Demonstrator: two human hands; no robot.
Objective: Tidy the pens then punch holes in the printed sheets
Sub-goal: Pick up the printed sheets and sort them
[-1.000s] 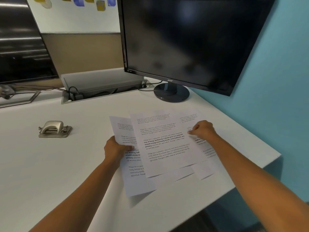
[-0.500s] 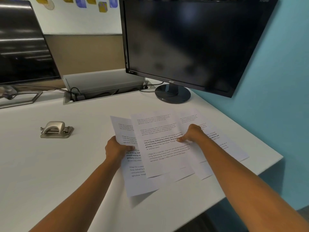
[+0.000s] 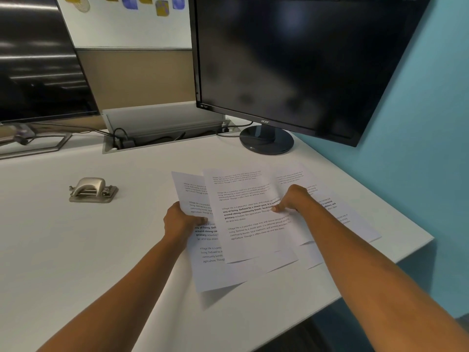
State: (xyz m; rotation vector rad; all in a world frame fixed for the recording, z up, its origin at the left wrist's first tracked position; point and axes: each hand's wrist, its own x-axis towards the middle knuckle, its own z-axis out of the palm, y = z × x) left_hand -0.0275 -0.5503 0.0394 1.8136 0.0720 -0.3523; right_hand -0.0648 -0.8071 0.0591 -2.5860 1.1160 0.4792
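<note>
Several printed sheets lie fanned and overlapping on the white desk, partly lifted at their near edges. My left hand pinches the leftmost sheet at its left edge. My right hand presses and pinches the middle sheets, with its fingers curled over the text. A grey metal hole punch sits on the desk to the left, well apart from both hands. No pens are in view.
A black monitor on a round stand rises just behind the sheets. A second monitor stands at the far left. An open cable tray runs between them. The desk's right edge lies close to the sheets, beside a blue wall.
My right hand has slid leftward across the sheets, from the right sheet toward the middle one, drawing them together. My left hand has kept its grip on the left sheet.
</note>
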